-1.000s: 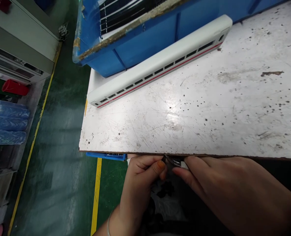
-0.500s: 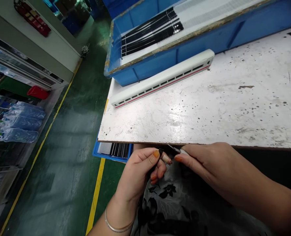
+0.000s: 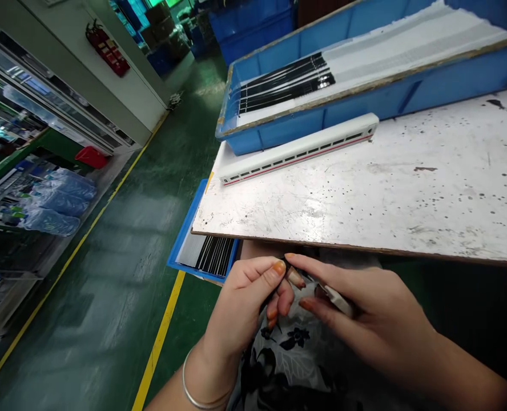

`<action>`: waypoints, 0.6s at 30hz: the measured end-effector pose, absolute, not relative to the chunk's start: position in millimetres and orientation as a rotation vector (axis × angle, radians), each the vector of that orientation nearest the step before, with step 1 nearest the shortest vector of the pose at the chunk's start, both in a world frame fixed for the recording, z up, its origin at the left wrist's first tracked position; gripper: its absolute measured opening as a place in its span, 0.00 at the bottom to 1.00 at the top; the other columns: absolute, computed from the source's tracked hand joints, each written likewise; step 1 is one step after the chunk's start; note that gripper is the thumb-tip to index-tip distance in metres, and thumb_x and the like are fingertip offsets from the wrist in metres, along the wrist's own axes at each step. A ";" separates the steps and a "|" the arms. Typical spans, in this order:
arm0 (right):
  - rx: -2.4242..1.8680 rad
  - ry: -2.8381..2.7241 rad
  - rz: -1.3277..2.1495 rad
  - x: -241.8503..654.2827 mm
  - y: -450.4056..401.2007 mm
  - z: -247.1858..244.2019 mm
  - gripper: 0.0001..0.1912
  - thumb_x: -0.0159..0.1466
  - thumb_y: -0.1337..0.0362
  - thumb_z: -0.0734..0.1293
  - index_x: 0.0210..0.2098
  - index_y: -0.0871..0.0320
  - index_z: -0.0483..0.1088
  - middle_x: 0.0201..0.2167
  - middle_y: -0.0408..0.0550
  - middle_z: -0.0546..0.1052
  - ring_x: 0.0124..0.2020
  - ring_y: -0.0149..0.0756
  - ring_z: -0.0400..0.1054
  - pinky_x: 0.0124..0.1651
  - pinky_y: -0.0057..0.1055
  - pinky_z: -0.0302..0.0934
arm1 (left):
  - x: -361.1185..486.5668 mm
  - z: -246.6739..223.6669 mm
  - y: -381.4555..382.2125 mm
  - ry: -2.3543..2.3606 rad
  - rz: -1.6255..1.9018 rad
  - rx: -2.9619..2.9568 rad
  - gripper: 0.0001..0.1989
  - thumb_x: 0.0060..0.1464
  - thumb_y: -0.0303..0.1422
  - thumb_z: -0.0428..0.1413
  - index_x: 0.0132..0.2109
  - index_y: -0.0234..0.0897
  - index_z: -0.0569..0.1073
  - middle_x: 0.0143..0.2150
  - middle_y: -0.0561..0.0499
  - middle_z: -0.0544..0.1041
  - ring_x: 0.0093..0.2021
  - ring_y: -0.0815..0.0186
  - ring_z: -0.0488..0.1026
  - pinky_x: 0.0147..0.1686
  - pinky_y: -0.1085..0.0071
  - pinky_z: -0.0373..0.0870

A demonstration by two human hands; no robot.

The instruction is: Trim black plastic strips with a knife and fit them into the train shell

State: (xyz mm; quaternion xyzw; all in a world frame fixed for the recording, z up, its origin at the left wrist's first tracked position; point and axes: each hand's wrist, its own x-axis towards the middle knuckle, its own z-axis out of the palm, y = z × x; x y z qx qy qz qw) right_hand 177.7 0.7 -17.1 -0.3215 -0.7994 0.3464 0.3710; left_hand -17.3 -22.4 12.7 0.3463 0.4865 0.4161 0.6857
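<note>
Both hands are close together just below the table's front edge, over a dark patterned apron or garment (image 3: 296,337). My left hand (image 3: 253,291) is closed, thumb and forefinger pinching a small dark piece (image 3: 284,261), mostly hidden by the fingers. A whitish-handled tool (image 3: 339,301), probably a small knife, lies in my right hand (image 3: 365,302), its working end hidden. My right forefinger reaches to the dark piece. On the table beyond, a white model train carriage (image 3: 300,149) with dark windows and a red stripe lies alongside a blue bin.
The blue bin (image 3: 279,128) on the white table (image 3: 343,205) holds rows of black and white strips. Below the table's left corner, another blue tray (image 3: 180,257) holds similar parts. Green floor (image 3: 120,251) with yellow lines runs left, past wrapped bottles (image 3: 52,220) and fire extinguishers (image 3: 108,48).
My right hand has shifted its grip: the blade seen between the hands earlier is out of sight, the handle shows in the palm, and the forefinger now meets the dark piece. The view has shifted.
</note>
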 end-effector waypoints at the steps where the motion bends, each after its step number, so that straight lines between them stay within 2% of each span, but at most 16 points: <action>1: -0.790 -2.075 0.865 178.3 -1.5 -17.6 0.22 0.73 0.66 0.63 0.65 0.52 0.64 0.34 0.37 0.79 0.23 0.25 0.68 0.32 0.21 0.63 | -17.5 14.1 -23.1 1.100 0.961 0.782 0.18 0.65 0.39 0.55 0.29 0.32 0.73 0.19 0.55 0.68 0.17 0.77 0.57 0.17 0.83 0.56; 3: -0.774 -2.088 0.808 180.1 -5.3 -18.9 0.20 0.72 0.67 0.62 0.63 0.53 0.65 0.35 0.37 0.80 0.25 0.25 0.70 0.38 0.19 0.65 | -18.1 17.1 -24.1 1.116 1.009 0.791 0.16 0.65 0.39 0.55 0.34 0.32 0.76 0.19 0.55 0.68 0.17 0.78 0.57 0.17 0.83 0.56; 5: -0.778 -2.064 0.780 182.2 -7.7 -19.1 0.16 0.72 0.68 0.63 0.58 0.51 0.69 0.36 0.37 0.80 0.29 0.25 0.73 0.40 0.18 0.65 | -19.3 20.0 -24.4 1.102 1.037 0.795 0.15 0.65 0.38 0.55 0.36 0.32 0.78 0.19 0.55 0.67 0.17 0.78 0.57 0.17 0.84 0.56; 9: -0.803 -2.039 0.792 184.3 -7.3 -12.4 0.10 0.72 0.66 0.63 0.50 0.47 0.70 0.36 0.32 0.80 0.30 0.23 0.74 0.37 0.16 0.64 | -26.2 26.7 -22.2 0.947 1.079 0.700 0.14 0.63 0.37 0.57 0.35 0.31 0.79 0.20 0.55 0.65 0.15 0.78 0.54 0.13 0.83 0.57; 14: -0.763 -2.108 0.769 184.0 -5.1 -8.7 0.09 0.73 0.65 0.62 0.49 0.47 0.69 0.36 0.32 0.80 0.31 0.25 0.75 0.34 0.16 0.64 | -44.7 39.9 -18.0 0.704 1.123 0.595 0.12 0.64 0.33 0.55 0.36 0.30 0.79 0.17 0.61 0.53 0.15 0.79 0.45 0.12 0.86 0.51; 18: -0.798 -2.063 0.660 185.9 -7.8 -25.1 0.07 0.74 0.58 0.61 0.49 0.44 0.70 0.36 0.33 0.80 0.29 0.27 0.76 0.34 0.16 0.66 | -53.8 51.0 -17.2 0.510 1.289 0.528 0.09 0.65 0.30 0.54 0.38 0.30 0.76 0.18 0.63 0.49 0.16 0.79 0.40 0.14 0.87 0.51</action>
